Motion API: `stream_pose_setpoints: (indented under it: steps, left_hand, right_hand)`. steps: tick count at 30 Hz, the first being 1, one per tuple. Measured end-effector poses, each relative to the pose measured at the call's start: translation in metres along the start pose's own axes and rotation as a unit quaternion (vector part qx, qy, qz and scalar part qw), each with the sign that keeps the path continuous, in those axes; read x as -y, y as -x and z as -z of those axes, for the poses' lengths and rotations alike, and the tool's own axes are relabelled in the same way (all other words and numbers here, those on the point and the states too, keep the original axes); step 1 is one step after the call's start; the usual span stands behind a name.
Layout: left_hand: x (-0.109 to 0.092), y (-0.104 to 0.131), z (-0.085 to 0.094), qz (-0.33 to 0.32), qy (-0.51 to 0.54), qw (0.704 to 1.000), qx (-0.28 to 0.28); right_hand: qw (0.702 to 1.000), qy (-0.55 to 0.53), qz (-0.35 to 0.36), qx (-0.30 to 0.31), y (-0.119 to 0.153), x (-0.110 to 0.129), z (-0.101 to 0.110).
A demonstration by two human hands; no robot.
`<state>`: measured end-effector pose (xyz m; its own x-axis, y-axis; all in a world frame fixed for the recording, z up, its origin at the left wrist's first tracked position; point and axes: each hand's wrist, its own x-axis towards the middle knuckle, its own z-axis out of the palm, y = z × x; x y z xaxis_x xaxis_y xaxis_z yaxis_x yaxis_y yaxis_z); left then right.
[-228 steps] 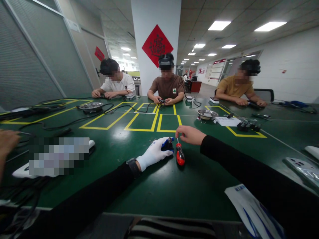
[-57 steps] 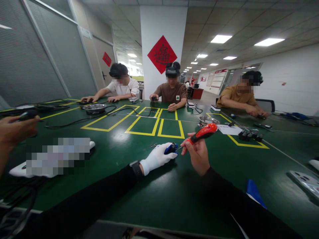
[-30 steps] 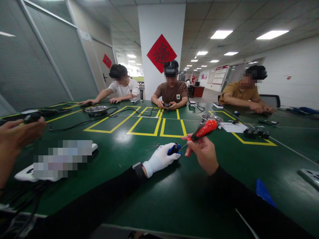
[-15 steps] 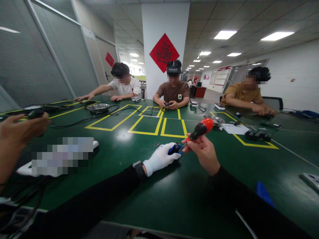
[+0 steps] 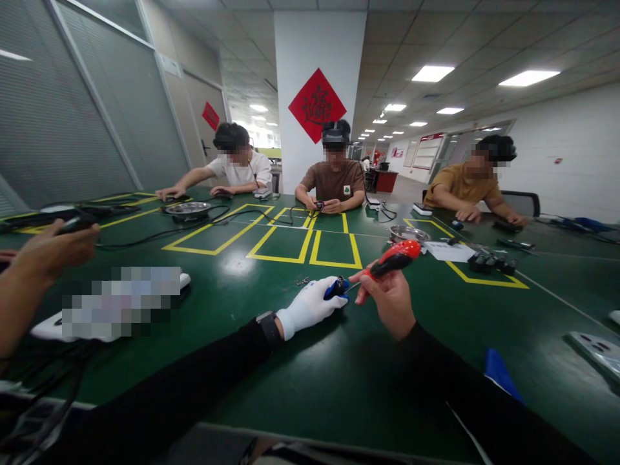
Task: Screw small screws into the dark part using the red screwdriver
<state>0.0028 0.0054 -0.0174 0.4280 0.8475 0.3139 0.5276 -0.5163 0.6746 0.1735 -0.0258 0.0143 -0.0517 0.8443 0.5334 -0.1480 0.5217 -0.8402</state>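
Note:
My left hand (image 5: 310, 307), in a white glove with blue fingertips, is closed around a small black part (image 5: 341, 284). The gloved fingers hide most of that part, so its kind is unclear. My bare right hand (image 5: 391, 300) grips a red and black screwdriver (image 5: 394, 258) near the front of its handle. The handle tilts up to the right, and the thin shaft points down left to the black part. Whether the tip sits in a screw is too small to tell. Several tiny metal pieces (image 5: 302, 281) lie on the table just behind my left hand.
Yellow tape (image 5: 334, 263) marks rectangles on the green table (image 5: 242, 394). Metal bowls (image 5: 409, 234), a paper sheet (image 5: 448, 251) and several black parts (image 5: 491, 261) are farther off. A blue item (image 5: 501, 374) and a phone (image 5: 593, 352) lie right. Several people sit around the table.
The screwdriver handle has dropped from a steeper tilt to a flatter one, and my right hand has shifted slightly. My left hand keeps its hold on the black part.

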Motion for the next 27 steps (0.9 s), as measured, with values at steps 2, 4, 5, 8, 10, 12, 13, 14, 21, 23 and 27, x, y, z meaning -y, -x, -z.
stream_pose_setpoints:
  steps: [2, 4, 5, 8, 10, 12, 13, 14, 21, 23, 27]
  left_hand:
    - [-0.001, 0.0, 0.0, -0.004, -0.009, 1.0, 0.001]
    - [-0.002, 0.0, 0.001, -0.006, -0.015, 1.0, 0.004]
    - [-0.002, 0.001, 0.001, -0.007, -0.017, 1.0, 0.006]
    - [-0.002, 0.001, 0.002, -0.004, -0.019, 1.0, 0.003]
    - [0.0, 0.0, 0.001, -0.002, -0.02, 1.0, 0.004]
    - [0.003, 0.0, 0.0, -0.003, -0.018, 1.0, 0.005]
    - [0.004, -0.001, 0.0, -0.003, -0.015, 1.0, 0.007]
    - [0.005, -0.001, -0.001, -0.001, -0.01, 1.0, 0.007]
    - [0.006, -0.002, -0.002, 0.005, 0.006, 1.0, 0.012]
    - [0.006, -0.002, -0.002, 0.001, 0.001, 1.0, 0.002]
    - [0.006, -0.001, -0.001, -0.003, -0.004, 1.0, 0.002]
  right_hand:
    - [1.0, -0.008, 0.004, -0.016, 0.001, -0.001, -0.001]
    - [0.999, -0.027, 0.007, -0.026, 0.002, -0.001, -0.001]
    - [0.999, -0.04, 0.008, -0.027, 0.002, -0.002, -0.001]
    - [0.999, -0.047, -0.003, -0.011, 0.003, -0.003, 0.001]
    - [1.0, -0.026, -0.003, 0.001, 0.002, -0.005, 0.002]
    - [1.0, -0.006, 0.007, 0.014, 0.002, -0.008, 0.002]
    - [1.0, 0.001, 0.014, 0.02, 0.003, -0.01, 0.002]
    - [1.0, 0.007, 0.021, 0.021, 0.004, -0.011, 0.002]
    - [0.999, 0.032, 0.043, 0.007, 0.009, -0.014, 0.0]
    - [0.998, 0.033, 0.046, 0.003, 0.009, -0.013, 0.0]
    - [0.998, 0.037, 0.046, 0.002, 0.008, -0.013, 0.001]
